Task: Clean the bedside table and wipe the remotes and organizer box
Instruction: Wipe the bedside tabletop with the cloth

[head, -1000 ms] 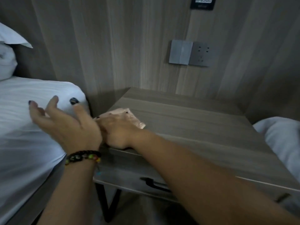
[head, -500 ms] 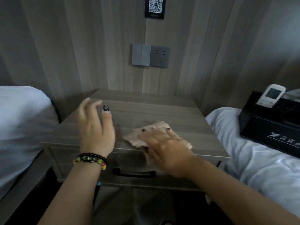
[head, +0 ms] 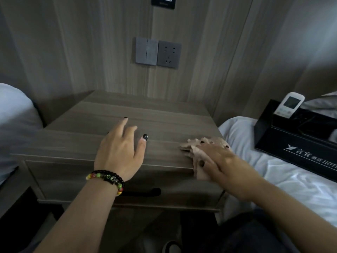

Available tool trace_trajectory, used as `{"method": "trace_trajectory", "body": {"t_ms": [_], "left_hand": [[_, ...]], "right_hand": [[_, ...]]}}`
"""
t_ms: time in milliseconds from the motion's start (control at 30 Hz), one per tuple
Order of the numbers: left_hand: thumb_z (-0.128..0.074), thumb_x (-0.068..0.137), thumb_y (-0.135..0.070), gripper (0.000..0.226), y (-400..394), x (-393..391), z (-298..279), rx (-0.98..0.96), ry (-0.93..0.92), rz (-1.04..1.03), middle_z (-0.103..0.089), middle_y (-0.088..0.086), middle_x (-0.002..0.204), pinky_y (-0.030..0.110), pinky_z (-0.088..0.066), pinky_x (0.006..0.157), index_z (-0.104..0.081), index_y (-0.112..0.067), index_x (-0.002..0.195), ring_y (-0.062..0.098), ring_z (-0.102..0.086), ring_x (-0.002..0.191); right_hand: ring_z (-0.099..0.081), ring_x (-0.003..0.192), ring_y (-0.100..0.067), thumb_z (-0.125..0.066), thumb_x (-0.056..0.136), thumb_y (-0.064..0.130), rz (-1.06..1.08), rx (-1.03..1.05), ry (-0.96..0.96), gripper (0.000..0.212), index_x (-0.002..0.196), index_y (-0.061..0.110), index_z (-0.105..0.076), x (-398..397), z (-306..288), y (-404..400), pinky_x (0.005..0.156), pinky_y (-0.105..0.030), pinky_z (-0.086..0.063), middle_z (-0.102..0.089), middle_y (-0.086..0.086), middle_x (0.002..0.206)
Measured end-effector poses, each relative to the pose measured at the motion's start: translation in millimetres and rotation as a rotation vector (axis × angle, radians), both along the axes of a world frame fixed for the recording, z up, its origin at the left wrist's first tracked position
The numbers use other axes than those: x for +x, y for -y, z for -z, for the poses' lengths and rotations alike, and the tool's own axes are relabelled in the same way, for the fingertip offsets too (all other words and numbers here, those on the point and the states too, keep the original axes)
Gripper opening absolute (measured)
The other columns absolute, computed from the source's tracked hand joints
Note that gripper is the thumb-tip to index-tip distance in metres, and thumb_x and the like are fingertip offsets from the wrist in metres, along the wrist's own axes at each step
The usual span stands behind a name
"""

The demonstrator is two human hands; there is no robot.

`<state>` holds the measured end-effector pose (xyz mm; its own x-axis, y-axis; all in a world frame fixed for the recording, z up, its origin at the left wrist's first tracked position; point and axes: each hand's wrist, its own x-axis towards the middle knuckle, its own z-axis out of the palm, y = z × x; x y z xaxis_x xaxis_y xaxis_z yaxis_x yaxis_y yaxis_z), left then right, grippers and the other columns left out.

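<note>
The right hand (head: 217, 161) is pressing a pinkish cloth (head: 197, 152) flat-fingered at the bedside table (head: 91, 136)'s right front corner; the left hand (head: 119, 152) is hovering, fingers spread. The organizer box (head: 291, 143) and white remote (head: 290, 105) are waiting on the bed, seemingly unwiped.

Single head-worn view, wide-angle, looking forward and down from above and in front of the bedside table (head: 164, 114). Camera faces the wood-panelled wall behind the table; a switch and socket plate (head: 158, 52) sits above the table top, centre frame. Table fills the middle of the view at close range. Both forearms enter from the bottom edge. Edges bow from lens distortion.
</note>
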<state>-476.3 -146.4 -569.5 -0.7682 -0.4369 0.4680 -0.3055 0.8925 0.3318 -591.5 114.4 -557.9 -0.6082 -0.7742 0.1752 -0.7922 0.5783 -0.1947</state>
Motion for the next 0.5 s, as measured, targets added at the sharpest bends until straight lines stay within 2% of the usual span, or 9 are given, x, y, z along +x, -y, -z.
{"method": "trace_trajectory", "body": {"t_ms": [100, 200, 300, 400, 500], "left_hand": [[-0.031, 0.096, -0.046, 0.055, 2, 4, -5, 0.012, 0.014, 0.013, -0.031, 0.002, 0.156, 0.04, -0.037, 0.107, -0.047, -0.014, 0.138, 0.02, -0.037, 0.138], [-0.035, 0.096, -0.042, 0.05, 5, 10, -11, 0.037, -0.006, 0.003, -0.043, -0.002, 0.149, 0.038, -0.044, 0.097, -0.051, -0.017, 0.135, 0.021, -0.053, 0.125], [-0.043, 0.096, -0.037, 0.042, 12, 9, -11, 0.07, -0.021, -0.042, -0.06, 0.006, 0.131, 0.037, -0.046, 0.087, -0.057, -0.018, 0.13, 0.027, -0.06, 0.112], [-0.044, 0.096, -0.037, 0.037, 26, 4, -9, 0.068, -0.052, -0.046, -0.063, 0.011, 0.127, 0.037, -0.046, 0.09, -0.066, -0.014, 0.115, 0.027, -0.059, 0.115], [-0.038, 0.088, -0.044, 0.047, 41, -2, -7, 0.041, -0.027, -0.027, -0.064, 0.015, 0.125, 0.039, -0.047, 0.093, -0.07, -0.012, 0.102, 0.026, -0.058, 0.118]], "right_hand": [[-0.033, 0.14, -0.005, -0.03, 0.097, 0.053, -0.037, -0.03, 0.08, 0.052, 0.146, 0.035, -0.039, -34, -1, 6, 0.118, -0.03, -0.023, -0.044, 0.011, 0.15], [-0.032, 0.142, -0.007, -0.032, 0.098, 0.053, -0.021, -0.007, 0.097, 0.051, 0.147, 0.037, -0.036, -64, -1, 26, 0.12, -0.038, -0.022, -0.04, 0.011, 0.152], [-0.032, 0.143, -0.016, -0.03, 0.096, 0.051, 0.023, 0.0, 0.085, 0.055, 0.147, 0.032, -0.038, -89, -3, 50, 0.119, -0.044, -0.022, -0.041, 0.004, 0.152], [-0.032, 0.143, -0.021, -0.02, 0.088, 0.058, 0.072, 0.033, 0.048, 0.064, 0.146, 0.037, -0.036, -111, -1, 75, 0.116, -0.051, -0.024, -0.041, 0.003, 0.152], [-0.029, 0.145, -0.021, -0.021, 0.093, 0.056, 0.083, 0.098, 0.05, 0.06, 0.149, 0.036, -0.032, -136, 0, 91, 0.117, -0.05, -0.02, -0.036, 0.003, 0.155]]}}
